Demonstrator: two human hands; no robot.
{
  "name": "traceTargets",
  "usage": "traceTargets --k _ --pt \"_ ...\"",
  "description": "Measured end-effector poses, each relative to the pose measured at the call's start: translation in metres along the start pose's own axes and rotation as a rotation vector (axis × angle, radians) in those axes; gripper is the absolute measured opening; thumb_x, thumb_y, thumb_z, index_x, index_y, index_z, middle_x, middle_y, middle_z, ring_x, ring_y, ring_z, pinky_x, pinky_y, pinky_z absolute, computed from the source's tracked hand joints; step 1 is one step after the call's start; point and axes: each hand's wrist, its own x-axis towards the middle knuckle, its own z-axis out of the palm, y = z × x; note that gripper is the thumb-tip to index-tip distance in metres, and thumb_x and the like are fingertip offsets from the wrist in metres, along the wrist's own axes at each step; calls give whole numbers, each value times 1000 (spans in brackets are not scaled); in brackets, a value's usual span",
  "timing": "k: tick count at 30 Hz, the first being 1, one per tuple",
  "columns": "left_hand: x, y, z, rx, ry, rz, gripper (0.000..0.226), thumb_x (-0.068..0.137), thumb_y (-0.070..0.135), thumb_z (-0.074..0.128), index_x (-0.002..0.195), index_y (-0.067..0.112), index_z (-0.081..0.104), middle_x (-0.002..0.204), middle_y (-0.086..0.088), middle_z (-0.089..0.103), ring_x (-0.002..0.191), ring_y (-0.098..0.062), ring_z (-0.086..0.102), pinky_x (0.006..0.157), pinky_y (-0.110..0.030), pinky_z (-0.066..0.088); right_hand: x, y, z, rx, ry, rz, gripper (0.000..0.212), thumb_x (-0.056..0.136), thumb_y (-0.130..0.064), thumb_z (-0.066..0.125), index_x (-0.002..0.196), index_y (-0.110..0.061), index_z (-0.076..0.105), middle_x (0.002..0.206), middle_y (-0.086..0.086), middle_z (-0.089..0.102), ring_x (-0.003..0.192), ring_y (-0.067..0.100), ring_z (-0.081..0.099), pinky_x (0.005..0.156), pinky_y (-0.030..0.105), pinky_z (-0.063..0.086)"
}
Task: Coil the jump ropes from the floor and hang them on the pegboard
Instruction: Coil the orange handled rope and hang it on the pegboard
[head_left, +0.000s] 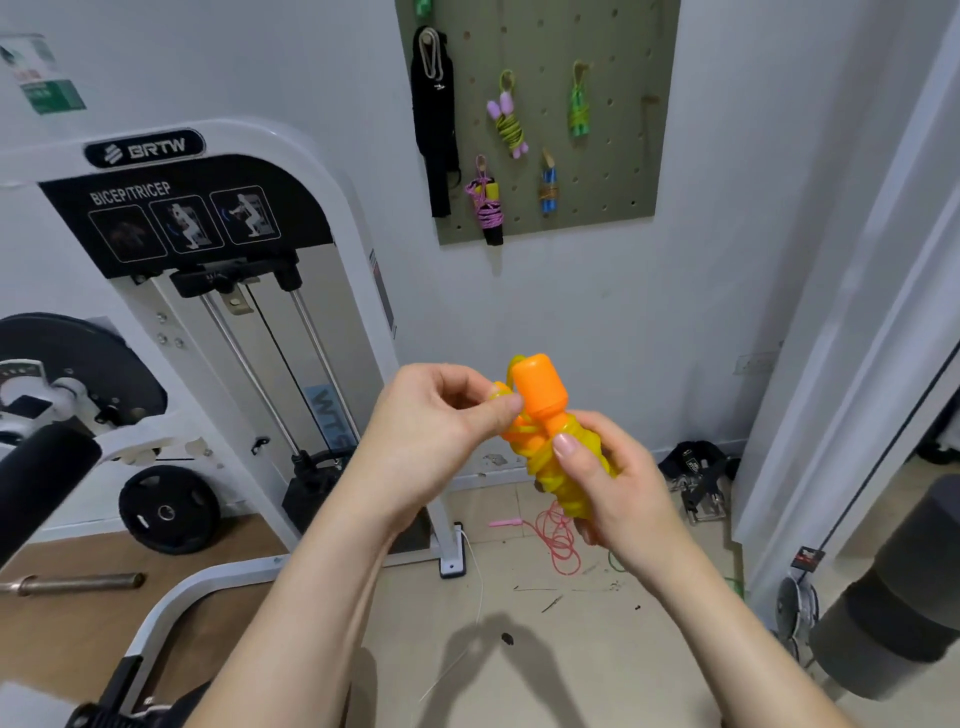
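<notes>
I hold a jump rope with orange handles (543, 389) and a yellow cord wound round them at chest height. My right hand (610, 478) grips the wound bundle from below, thumb on the coils. With thumb and forefinger my left hand (441, 431) pinches a loop of the yellow cord (501, 392) beside the upper handle. On the wall ahead hangs a green pegboard (613, 156) with several coiled ropes on its pegs, among them a pink-and-black one (485, 202). A pink jump rope (558, 540) lies loose on the floor below my hands.
A white bicep/tricep weight machine (218, 291) fills the left side, with a weight plate (169, 512) and a bar (72, 582) on the floor by it. A black strap (434, 119) hangs at the pegboard's left. Black straps (698, 473) lie by the wall; grey rollers (893, 623) stand right.
</notes>
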Motion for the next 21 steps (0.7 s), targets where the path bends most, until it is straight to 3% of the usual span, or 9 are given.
traceTargets --k 3,5,8,11,13,16,17,19,21 --pt "3 -3 -3 450 235 198 10 73 24 74 66 21 68 66 8 66 60 -4 56 62 -22 47 -3 0 17 -4 182 -5 32 81 -49 65 96 -22 65 73 13 62 50 17 48 38 21 37" --pt "1 -12 9 511 280 312 7 70 23 66 68 20 60 73 7 61 65 -9 53 64 -29 48 -1 -1 29 72 245 112 28 89 -43 64 105 -20 61 80 13 64 50 21 50 40 22 39" --pt "-9 -28 26 437 186 283 15 68 10 60 69 18 48 74 3 60 69 -19 55 63 -39 47 7 -7 28 391 -13 339 37 87 -38 66 119 -22 58 99 11 67 69 22 62 61 32 44" --pt "-6 -27 21 218 81 140 20 78 11 68 70 18 51 69 -2 65 64 -16 61 61 -35 52 12 -6 3 323 -219 380 51 78 -41 67 126 -26 59 117 15 64 101 28 59 70 38 40" --pt "2 -22 18 -17 30 31 18 84 15 69 75 15 53 71 -8 70 68 -21 68 61 -36 55 17 -9 -12 246 -235 340 51 78 -41 68 125 -24 61 107 13 62 100 27 54 69 34 40" --pt "15 -20 25 -201 -48 -51 18 90 14 63 79 15 49 76 -10 74 74 -23 72 54 -25 52 31 -20 -25 51 -209 277 48 83 -37 69 126 -21 59 99 5 65 82 15 60 61 22 44" --pt "20 -20 30 -221 -76 -58 18 92 13 61 80 16 48 76 -10 74 72 -22 72 54 -24 50 38 -21 -29 -69 -167 244 54 81 -38 73 130 -23 56 105 2 65 85 12 61 65 21 46" --pt "32 -21 39 -253 -99 -86 17 93 11 59 81 15 48 75 -11 74 68 -20 70 53 -23 49 55 -20 -40 -377 6 156 73 77 -36 80 141 -32 45 125 -3 57 110 10 58 87 26 47" --pt "47 -21 49 -305 -98 -94 15 93 9 59 83 14 48 73 -11 73 66 -19 68 53 -22 48 68 -24 -49 -400 -15 109 81 74 -30 83 142 -37 39 128 -1 58 113 15 60 95 37 50"
